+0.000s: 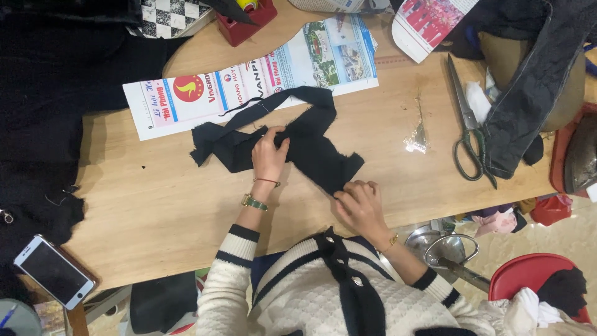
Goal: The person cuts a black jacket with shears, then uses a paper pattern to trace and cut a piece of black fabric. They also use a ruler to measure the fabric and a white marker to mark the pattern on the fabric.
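- Head view: my left hand [269, 154] lies flat on a piece of black cloth [311, 146], with the fingers pressed down on its middle; it pins the cloth to the table, and I cannot tell if the fingers also pinch a fold.
- My right hand [359, 202] is at the lower end of the same cloth, close to my body, and its fingers are pressed together on the edge, pinching it.
- The black cloth lies in the middle of the wooden table [155, 205], stretched between my two hands; its upper strip reaches the newspaper [249, 81] and lies on its lower edge.
- On my left wrist I wear a watch [254, 202] and a thin bracelet [267, 181].
- A pair of scissors [469, 124] with dark green handles lies to the right of the cloth, well apart from my hands.
- Between the cloth and the scissors there is a small shiny scrap [416, 142].
- A phone [55, 271] lies at the left corner of the table, screen up and dark.
- A large dark fabric [43, 112] covers the left side of the table.
- A red box [244, 23] stands at the far edge, above the newspaper.
- A dark quilted garment [535, 87] hangs over something at the right side, just beside the scissors.
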